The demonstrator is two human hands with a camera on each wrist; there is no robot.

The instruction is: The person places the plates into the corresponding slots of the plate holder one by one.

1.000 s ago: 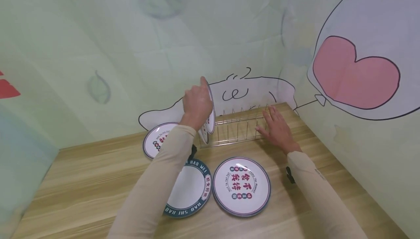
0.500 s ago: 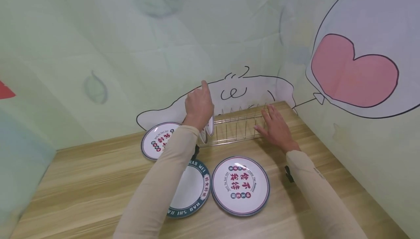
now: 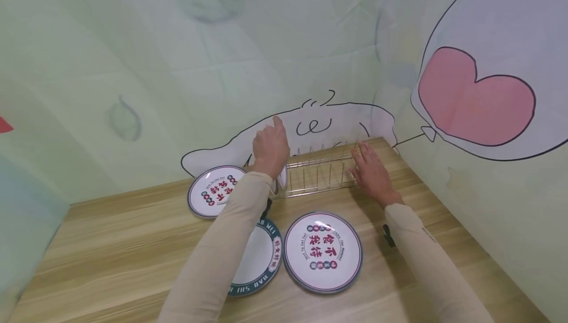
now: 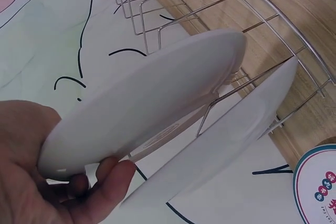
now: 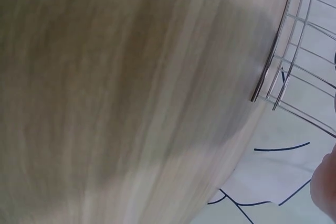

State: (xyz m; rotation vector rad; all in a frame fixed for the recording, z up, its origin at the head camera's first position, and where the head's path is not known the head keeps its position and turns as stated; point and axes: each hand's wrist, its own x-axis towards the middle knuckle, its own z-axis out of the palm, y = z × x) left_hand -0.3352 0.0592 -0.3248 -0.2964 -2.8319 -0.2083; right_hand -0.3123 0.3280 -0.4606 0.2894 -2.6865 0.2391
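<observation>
My left hand (image 3: 271,150) grips the rim of a white plate (image 4: 142,108), thumb on one face and fingers on the other. That plate stands tilted between the wires at the left end of a metal dish rack (image 3: 317,175). Beside it, apart from my fingers, a second plate (image 4: 220,135) leans in the rack; in the head view my hand covers most of both. At the rack's right end my right hand (image 3: 372,172) rests with fingers extended along the wires. Only a fingertip (image 5: 325,182) of it shows in the right wrist view.
Three plates lie flat on the wooden table (image 3: 111,244): a printed plate (image 3: 213,192) left of the rack, a green-rimmed plate (image 3: 257,259) partly under my left forearm, and another printed plate (image 3: 323,253) in front. A patterned curtain (image 3: 284,56) stands behind the rack.
My left hand has come down slightly, lowering the plate deeper into the rack's left end. My right hand has stayed at the other end, with its thumb shifted a little.
</observation>
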